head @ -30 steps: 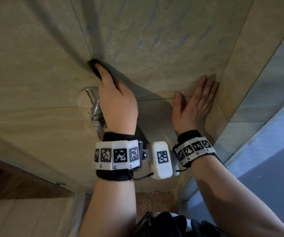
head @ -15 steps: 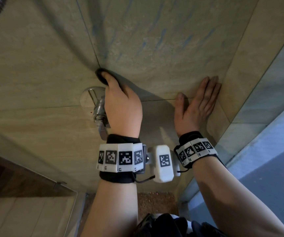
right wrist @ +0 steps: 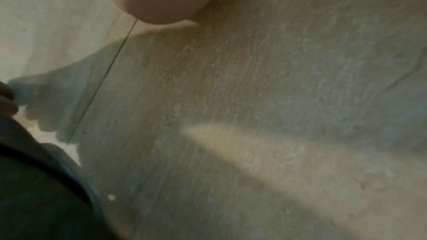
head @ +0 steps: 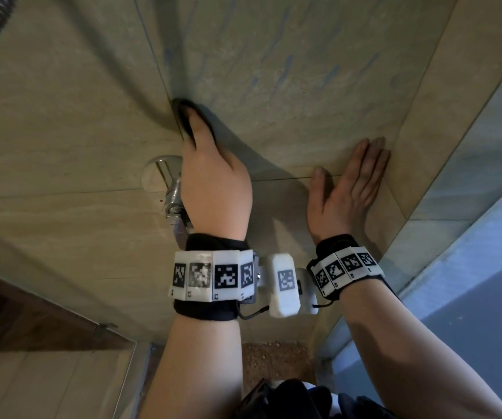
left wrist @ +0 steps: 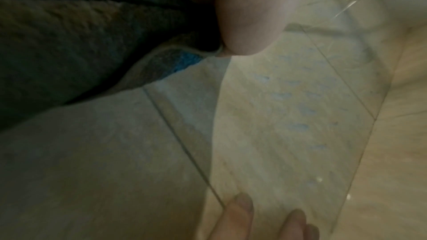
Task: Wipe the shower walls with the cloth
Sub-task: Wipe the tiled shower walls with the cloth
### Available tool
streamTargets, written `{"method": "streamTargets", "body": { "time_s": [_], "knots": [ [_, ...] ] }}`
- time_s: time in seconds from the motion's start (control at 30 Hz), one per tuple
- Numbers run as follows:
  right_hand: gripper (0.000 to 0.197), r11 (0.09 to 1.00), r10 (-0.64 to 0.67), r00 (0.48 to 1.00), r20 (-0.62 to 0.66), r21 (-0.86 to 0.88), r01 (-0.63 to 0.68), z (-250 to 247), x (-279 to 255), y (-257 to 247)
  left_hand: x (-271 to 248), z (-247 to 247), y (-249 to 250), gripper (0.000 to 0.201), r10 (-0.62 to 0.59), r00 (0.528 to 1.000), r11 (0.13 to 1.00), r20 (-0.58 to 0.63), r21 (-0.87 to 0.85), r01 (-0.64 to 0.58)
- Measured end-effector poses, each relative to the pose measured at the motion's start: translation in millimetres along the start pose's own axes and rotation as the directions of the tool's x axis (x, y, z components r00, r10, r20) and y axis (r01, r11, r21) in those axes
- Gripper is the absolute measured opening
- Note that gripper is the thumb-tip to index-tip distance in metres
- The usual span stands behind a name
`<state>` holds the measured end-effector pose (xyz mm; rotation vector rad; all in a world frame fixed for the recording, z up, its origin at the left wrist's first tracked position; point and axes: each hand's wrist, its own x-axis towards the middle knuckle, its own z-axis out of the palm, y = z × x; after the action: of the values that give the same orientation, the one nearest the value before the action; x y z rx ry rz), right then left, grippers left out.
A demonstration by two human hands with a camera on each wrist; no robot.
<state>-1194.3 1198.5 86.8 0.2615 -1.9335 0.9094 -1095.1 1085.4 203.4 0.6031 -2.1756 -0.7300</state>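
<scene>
1. The head camera is looking from above and behind both wrists, facing the tiled shower wall [head: 304, 86] from near.
2. The left wrist camera is looking along the left hand [left wrist: 245, 15] at the cloth [left wrist: 80, 43], very close to the wall.
3. The right wrist camera is also skimming this wall; both wrist views are sharing the same tile joint.

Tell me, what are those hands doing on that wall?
Someone is cleaning a shower. The left hand presses a dark cloth against the tiled wall, right by a tile seam and just above the metal tap. The right hand lies flat on the wall, fingers straight, holding nothing. Bluish streaks show on the tile above the hands, so there is more to wipe.
</scene>
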Motion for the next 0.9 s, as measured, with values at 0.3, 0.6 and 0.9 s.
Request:
{"method": "streamTargets", "body": {
  "time_s": [0.3,0.6,0.9],
  "knots": [
    [0.063,0.999,-0.037,0.999,-0.035,-0.040,0.035,2.5,0.9,2.0,1.3,7.2,12.0,0.064,-0.090,0.995,0.992,0.046,-0.082,0.094],
    [0.066,1.000,-0.012,1.000,0.013,-0.023,0.013,0.6,0.0,1.0,-1.7,3.7,13.6,0.064,0.104,0.993,0.995,0.062,-0.014,-0.103],
    [0.063,0.999,-0.008,0.999,-0.038,-0.034,0.006,3.2,0.1,0.0,-7.4,12.9,20.5,0.068,-0.073,0.988,0.996,0.134,-0.035,0.078]
  ]
}}
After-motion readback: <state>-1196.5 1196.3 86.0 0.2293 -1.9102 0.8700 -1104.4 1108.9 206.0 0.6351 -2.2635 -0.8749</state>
